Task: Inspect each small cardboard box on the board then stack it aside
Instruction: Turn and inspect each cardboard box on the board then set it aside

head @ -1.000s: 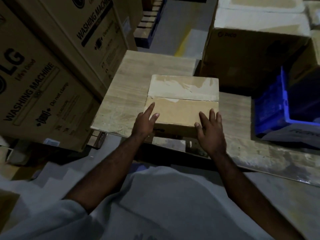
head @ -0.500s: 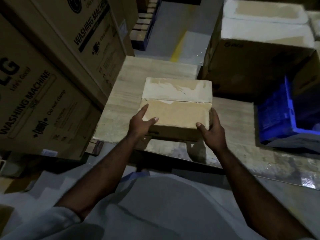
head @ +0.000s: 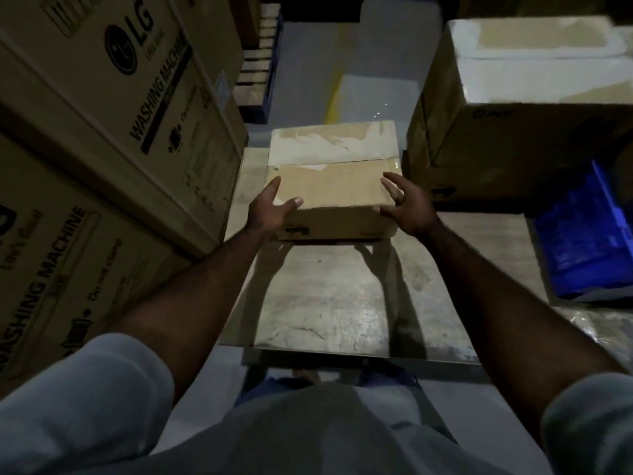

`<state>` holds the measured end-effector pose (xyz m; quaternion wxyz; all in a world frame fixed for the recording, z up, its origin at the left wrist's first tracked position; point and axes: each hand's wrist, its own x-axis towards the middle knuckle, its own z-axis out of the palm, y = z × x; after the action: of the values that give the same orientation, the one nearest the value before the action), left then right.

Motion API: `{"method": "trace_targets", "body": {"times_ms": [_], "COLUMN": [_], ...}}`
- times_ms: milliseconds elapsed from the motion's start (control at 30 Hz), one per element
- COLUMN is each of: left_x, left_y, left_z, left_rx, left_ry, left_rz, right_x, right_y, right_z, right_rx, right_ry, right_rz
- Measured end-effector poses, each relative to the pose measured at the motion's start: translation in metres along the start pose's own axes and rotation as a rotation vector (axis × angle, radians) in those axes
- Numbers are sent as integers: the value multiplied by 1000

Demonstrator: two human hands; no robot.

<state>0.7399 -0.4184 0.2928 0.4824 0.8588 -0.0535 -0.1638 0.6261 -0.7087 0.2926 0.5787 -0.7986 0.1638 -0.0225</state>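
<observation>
We took the board as our mark. Over its far half we held the small cardboard box, our left hand at the box's left near corner and our right hand at its right near corner. Stacked washing machine cartons stood against the board's left edge. A large carton stood behind its right part, a crate at its right side, and pallets well behind, to the left.
</observation>
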Motion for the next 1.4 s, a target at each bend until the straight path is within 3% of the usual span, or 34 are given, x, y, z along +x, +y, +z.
{"method": "trace_targets", "body": {"times_ms": [133,333,600,1133,1400], "left_x": [29,65,95,105,65], "left_y": [10,25,41,48,60], "left_z": [16,35,51,59,64], "left_rx": [33,83,80,120,422], "left_ry": [-1,33,14,-48,-53], "left_rz": [22,13,3,-23,-46], "right_x": [27,44,65,53,29], "right_y": [7,6,5,6,1], "right_z": [-5,-6,-3,-16,-18], "right_rx": [-130,-537,-834,-876,-937], "right_ry": [141,261,192,118,44], "right_rz": [2,-25,-46,-83,-88]}}
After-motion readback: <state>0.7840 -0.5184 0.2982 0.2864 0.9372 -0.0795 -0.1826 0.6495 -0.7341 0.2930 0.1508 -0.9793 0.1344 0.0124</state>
